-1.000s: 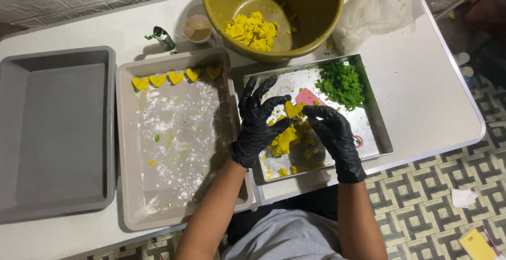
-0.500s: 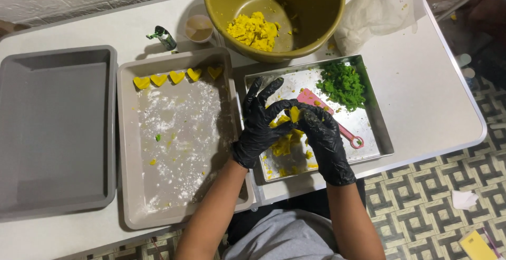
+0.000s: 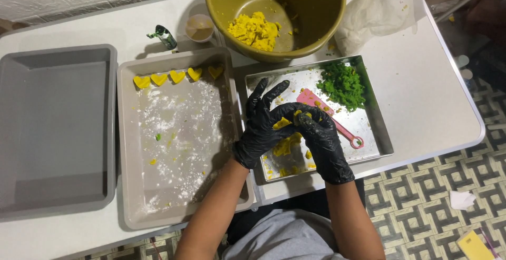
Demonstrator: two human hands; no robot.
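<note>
Pressing yellow dough between both hands, I work over the steel tray. My left hand cups the lump from the left with fingers spread; my right hand closes over it from the right, thumb on top. The dough sits between my palms, touching both, just above more yellow scraps on the tray. The pink mould lies just behind my right hand, its handle running away to the right. The floured tray with four hearts lies to my left.

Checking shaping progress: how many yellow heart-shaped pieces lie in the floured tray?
4, in a row along the floured tray's top edge: heart, heart, heart, heart. A fainter fifth shape beside them is unclear.
</note>
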